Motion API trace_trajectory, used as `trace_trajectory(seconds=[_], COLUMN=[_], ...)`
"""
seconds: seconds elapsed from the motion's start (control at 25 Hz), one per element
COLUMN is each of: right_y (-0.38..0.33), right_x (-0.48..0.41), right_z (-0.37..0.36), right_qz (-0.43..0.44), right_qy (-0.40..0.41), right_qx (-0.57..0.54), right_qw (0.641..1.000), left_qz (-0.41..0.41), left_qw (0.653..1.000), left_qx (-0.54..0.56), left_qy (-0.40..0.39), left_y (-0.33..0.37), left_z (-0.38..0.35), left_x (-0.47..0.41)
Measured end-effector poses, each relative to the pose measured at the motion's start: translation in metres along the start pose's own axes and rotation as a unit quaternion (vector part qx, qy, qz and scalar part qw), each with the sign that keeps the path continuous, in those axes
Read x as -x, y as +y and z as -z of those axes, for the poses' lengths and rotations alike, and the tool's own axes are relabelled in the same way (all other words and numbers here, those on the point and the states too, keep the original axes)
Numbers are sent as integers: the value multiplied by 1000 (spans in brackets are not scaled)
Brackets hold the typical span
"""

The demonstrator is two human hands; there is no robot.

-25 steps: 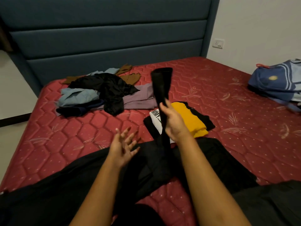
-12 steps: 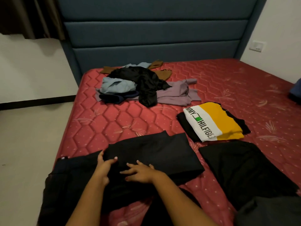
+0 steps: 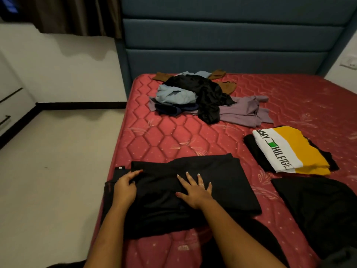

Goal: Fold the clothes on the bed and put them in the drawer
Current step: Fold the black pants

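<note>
A black garment (image 3: 222, 182), folded over once, lies on the near left part of the red mattress (image 3: 164, 140). My right hand (image 3: 195, 190) presses flat on its middle with fingers spread. My left hand (image 3: 124, 187) grips the garment's left edge, fingers curled into the cloth. A folded white and yellow shirt (image 3: 289, 151) rests on a folded black piece at the right. A pile of unfolded clothes (image 3: 202, 97) in black, light blue, purple and brown lies near the headboard.
Another black garment (image 3: 318, 206) lies spread at the near right. White drawers (image 3: 7, 111) with dark handles stand at the far left across the pale floor (image 3: 58, 171). A blue headboard (image 3: 222, 45) backs the bed; a dark curtain (image 3: 67, 14) hangs at upper left.
The black trouser leg my right hand held up now lies folded over on the bed. Both hands came down onto the garment; my right hand spread flat. My view turned left.
</note>
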State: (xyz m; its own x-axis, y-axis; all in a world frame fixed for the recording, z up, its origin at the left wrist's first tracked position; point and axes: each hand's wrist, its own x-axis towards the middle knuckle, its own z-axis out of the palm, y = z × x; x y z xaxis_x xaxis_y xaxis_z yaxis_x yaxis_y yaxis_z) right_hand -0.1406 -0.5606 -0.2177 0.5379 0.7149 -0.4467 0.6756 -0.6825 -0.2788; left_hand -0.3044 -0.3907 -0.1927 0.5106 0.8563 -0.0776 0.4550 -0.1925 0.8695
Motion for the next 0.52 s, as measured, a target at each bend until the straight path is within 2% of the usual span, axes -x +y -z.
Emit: trace_trajectory(seconds=[0.16, 0.28, 0.4, 0.52], right_y=[-25, -40, -46, -30], right_x=[-1, -4, -8, -12], right_z=[-22, -25, -29, -26], right_qz=[22, 52, 65, 39], right_qy=[-7, 8, -2, -4], right_qx=[40, 51, 67, 76], right_qw=[999, 997, 996, 996], left_qz=[-37, -107, -37, -5], left_qw=[989, 956, 949, 937], left_qx=[-139, -268, -308, -345], left_qy=[29, 43, -50, -57], left_y=[-36, -30, -38, -49], left_z=[19, 5, -10, -12], left_x=[15, 22, 27, 30])
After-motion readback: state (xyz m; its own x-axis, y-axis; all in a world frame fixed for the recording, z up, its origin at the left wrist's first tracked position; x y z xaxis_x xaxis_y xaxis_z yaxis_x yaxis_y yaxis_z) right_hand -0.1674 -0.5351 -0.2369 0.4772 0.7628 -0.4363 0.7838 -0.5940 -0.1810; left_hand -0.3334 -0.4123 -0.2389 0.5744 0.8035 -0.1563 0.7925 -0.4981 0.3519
